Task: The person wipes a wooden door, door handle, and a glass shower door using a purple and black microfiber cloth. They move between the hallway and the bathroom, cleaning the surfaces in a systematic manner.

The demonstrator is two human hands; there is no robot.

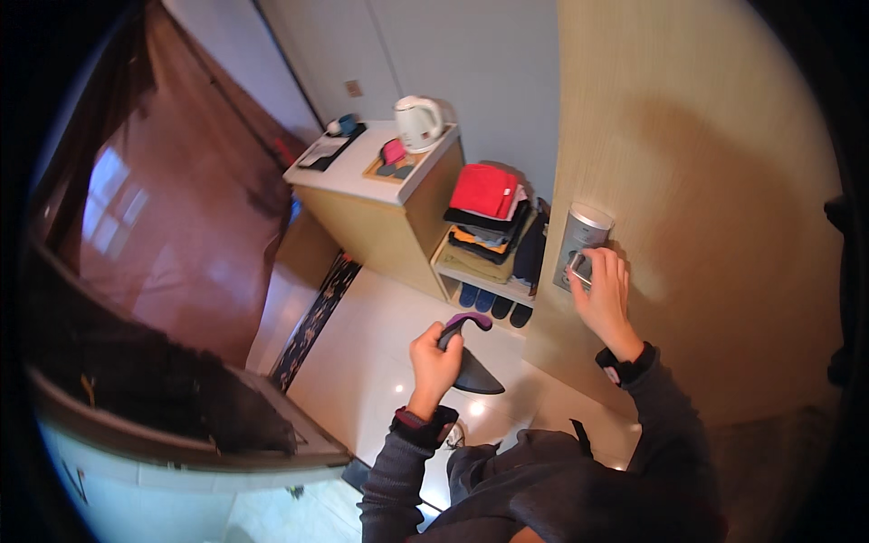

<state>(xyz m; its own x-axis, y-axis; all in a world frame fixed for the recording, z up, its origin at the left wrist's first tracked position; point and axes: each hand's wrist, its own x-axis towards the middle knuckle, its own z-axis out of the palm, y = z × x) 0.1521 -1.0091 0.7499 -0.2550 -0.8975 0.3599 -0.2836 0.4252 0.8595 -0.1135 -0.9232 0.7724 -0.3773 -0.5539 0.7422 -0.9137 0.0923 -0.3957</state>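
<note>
My right hand (601, 292) is at the door handle (580, 267), a metal lever on a silver lock plate (586, 231) fixed to a pale wood-grain door (665, 203). Thumb and fingers close around the lever. In my left hand (434, 360), lower and to the left, is a dark, flexible sheet-like item (478, 373) with a purple curled end; its exact kind cannot be told. It hangs over the tiled floor, apart from the door.
Beyond my hands stands a cabinet (353, 193) with a white electric kettle (417, 123) and a small tray. Folded clothes (485, 193) are stacked on a low shelf above slippers (501, 307). A brown curtain (183, 237) hangs at the left.
</note>
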